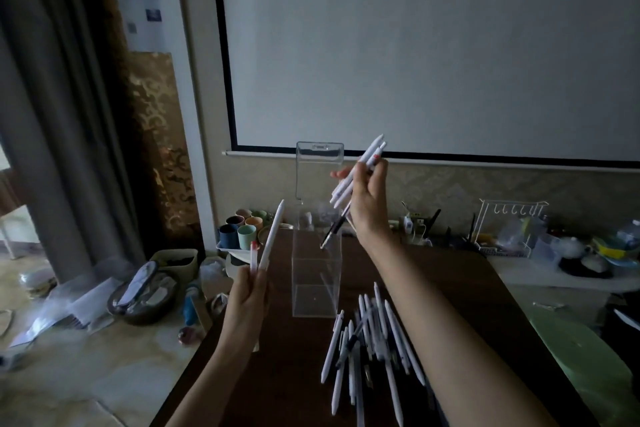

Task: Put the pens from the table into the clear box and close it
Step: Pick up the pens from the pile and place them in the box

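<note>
A tall clear box (316,276) stands on the dark wooden table (284,357), its hinged lid (319,163) raised upright behind it. My right hand (369,204) is above and just right of the box's mouth, shut on a bunch of pens (356,172); a dark pen (333,229) from the bunch slants down into the opening. My left hand (247,298) is left of the box, holding two white pens (272,236) upright. A pile of several white pens (367,347) lies on the table in front of the box.
A tray of coloured cups (240,230) sits behind my left hand. Bags and clutter (145,291) cover the floor at the left. A white wire rack (509,229) and dishes stand on a side surface at the right. A projector screen (433,45) hangs behind.
</note>
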Demonstrator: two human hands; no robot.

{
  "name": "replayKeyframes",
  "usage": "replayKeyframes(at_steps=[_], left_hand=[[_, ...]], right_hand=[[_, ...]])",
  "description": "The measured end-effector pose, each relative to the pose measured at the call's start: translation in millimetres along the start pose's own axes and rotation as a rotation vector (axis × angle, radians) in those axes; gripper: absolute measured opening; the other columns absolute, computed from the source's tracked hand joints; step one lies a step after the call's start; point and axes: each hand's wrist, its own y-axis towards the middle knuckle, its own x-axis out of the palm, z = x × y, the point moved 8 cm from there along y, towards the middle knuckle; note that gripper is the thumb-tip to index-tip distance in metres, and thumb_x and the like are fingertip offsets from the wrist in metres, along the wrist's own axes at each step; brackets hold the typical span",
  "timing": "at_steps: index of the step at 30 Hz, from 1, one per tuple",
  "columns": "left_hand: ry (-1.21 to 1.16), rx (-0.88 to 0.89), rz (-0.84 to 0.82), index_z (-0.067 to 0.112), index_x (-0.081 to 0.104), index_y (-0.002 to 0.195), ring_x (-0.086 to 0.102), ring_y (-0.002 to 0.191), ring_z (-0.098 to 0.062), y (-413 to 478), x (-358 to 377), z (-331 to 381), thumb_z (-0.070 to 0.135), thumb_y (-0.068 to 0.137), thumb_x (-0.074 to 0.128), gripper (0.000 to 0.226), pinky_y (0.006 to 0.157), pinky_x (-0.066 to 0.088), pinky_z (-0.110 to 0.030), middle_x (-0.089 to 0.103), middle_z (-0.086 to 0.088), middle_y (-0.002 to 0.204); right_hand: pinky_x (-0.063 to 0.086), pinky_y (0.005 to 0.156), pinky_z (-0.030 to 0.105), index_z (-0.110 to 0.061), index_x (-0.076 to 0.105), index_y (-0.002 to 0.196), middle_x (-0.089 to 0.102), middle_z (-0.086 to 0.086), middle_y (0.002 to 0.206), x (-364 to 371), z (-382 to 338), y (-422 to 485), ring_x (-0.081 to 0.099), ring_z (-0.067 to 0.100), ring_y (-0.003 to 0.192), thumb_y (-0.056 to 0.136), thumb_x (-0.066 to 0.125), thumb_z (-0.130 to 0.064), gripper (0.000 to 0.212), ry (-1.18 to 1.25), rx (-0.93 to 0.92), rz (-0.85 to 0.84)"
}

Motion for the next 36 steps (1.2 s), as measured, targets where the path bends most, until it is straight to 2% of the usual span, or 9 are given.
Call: replayKeyframes(at_steps=[4,9,13,16,20,22,26,29,36], left_hand=[[-0.055,-0.016,0.018,0.013,0.046,0.078,0.043,0.043,-0.003,8.8,-1.4,-0.9,0.013,0.096,0.039,0.019,0.034,0.036,-0.013,0.044,-0.003,0.063],[-0.052,-0.036,0.004,0.013,0.046,0.077,0.041,0.043,-0.002,11.7,1.6,-9.1,0.012,0.096,0.038,0.021,0.036,0.034,-0.011,0.044,-0.002,0.062],[-0.052,-0.047,-0.020,0.011,0.044,0.076,0.039,0.044,-0.004,10.0,4.0,-13.2,0.011,0.096,0.038,0.022,0.037,0.033,-0.011,0.043,-0.003,0.063],[-0.065,-0.012,-0.061,0.012,0.044,0.077,0.038,0.043,-0.004,8.8,5.5,-7.7,0.012,0.096,0.037,0.021,0.038,0.031,-0.013,0.043,-0.003,0.063],[-0.055,-0.022,-0.166,0.012,0.045,0.077,0.038,0.046,-0.006,7.0,17.2,-4.0,0.016,0.097,0.038,0.021,0.041,0.031,-0.014,0.043,-0.002,0.063],[0.004,-0.023,-0.274,0.009,0.046,0.083,0.041,0.049,-0.005,2.7,33.3,1.6,0.014,0.097,0.036,0.018,0.044,0.033,-0.015,0.044,-0.002,0.065],[0.390,0.157,-0.240,0.018,0.058,0.091,0.048,0.085,-0.024,28.8,40.5,20.2,0.032,0.095,0.040,0.023,0.075,0.045,-0.032,0.047,-0.013,0.093],[0.405,0.256,-0.126,0.026,0.063,0.095,0.054,0.079,-0.035,58.3,39.9,52.7,0.037,0.090,0.048,0.019,0.070,0.050,-0.047,0.055,-0.024,0.093],[0.628,0.123,-0.134,0.000,0.065,0.102,0.063,0.081,-0.025,100.8,76.9,50.8,0.023,0.085,0.063,0.029,0.069,0.046,-0.029,0.069,-0.015,0.091]], right_hand=[[0.050,0.059,0.024,-0.015,0.029,0.101,0.057,-0.002,0.079,38.9,21.2,12.4,0.060,0.020,0.071,0.099,0.031,-0.016,0.002,-0.213,-0.085,-0.085],[0.047,0.065,0.033,-0.014,0.031,0.101,0.053,-0.003,0.077,45.5,93.5,-10.3,0.057,0.021,0.076,0.099,0.033,-0.013,0.003,-0.306,0.174,-0.205],[0.043,0.085,0.035,-0.002,0.049,0.108,0.062,0.024,0.107,39.1,138.7,-22.4,0.059,0.035,0.106,0.091,0.046,-0.008,0.017,-0.351,0.500,-0.299],[0.039,0.094,0.030,-0.001,0.047,0.125,0.054,0.016,0.128,36.1,116.0,-24.3,0.052,0.021,0.112,0.090,0.052,-0.007,0.036,-0.281,0.481,-0.342],[0.042,0.072,0.019,-0.021,0.058,0.101,0.058,0.003,0.093,37.1,62.5,-56.1,0.056,0.012,0.083,0.093,0.040,-0.046,0.032,-0.289,0.313,-0.515],[0.042,0.059,0.015,-0.021,0.056,0.087,0.054,0.002,0.073,43.8,52.5,-78.5,0.051,0.007,0.063,0.094,0.038,-0.045,0.031,-0.281,0.327,-0.616],[0.041,0.055,0.018,-0.008,0.057,0.086,0.051,-0.002,0.063,26.0,31.8,-65.2,0.049,0.005,0.055,0.096,0.044,-0.024,0.022,-0.268,0.236,-0.392],[0.043,0.054,0.028,-0.001,0.057,0.090,0.055,0.006,0.067,-0.9,12.5,-36.1,0.052,0.015,0.058,0.096,0.044,-0.023,0.026,-0.420,0.058,-0.185],[0.048,0.062,0.039,0.002,0.061,0.096,0.066,0.018,0.084,-9.5,73.8,-16.0,0.065,0.031,0.078,0.091,0.054,-0.023,0.027,-0.641,0.244,-0.261]])
